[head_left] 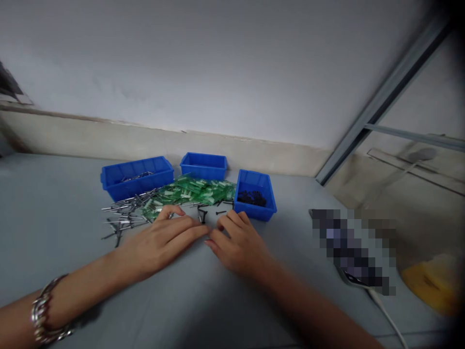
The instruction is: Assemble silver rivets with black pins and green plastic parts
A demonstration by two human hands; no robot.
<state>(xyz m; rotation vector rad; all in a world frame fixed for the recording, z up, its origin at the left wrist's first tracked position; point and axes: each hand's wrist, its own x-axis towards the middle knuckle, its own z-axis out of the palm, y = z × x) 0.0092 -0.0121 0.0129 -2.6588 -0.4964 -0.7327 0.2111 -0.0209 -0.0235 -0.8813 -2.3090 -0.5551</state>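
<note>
My left hand [162, 240] lies low over the grey table with its fingers stretched towards the right and its thumb apart. The fingertips of my right hand [236, 240] almost meet it; its fingers are curled, thumb close to forefinger, and whatever may be between them is hidden. Just beyond the fingertips are a few black screws [202, 214], and another black screw [221, 212] lies a little to the right. A pile of small green-and-clear plastic packets [196, 189] spreads behind my hands. Loose silver metal pins [127, 218] are scattered beyond my left hand.
A blue bin [141, 186] at left contains silver pieces. Another blue bin [203, 171] stands behind the packets. The right blue bin [258, 213] holds dark screws. Farther right lies a blurred-out phone-like device [348, 252] with a white cable [387, 315]. A wall [218, 140] runs behind the table.
</note>
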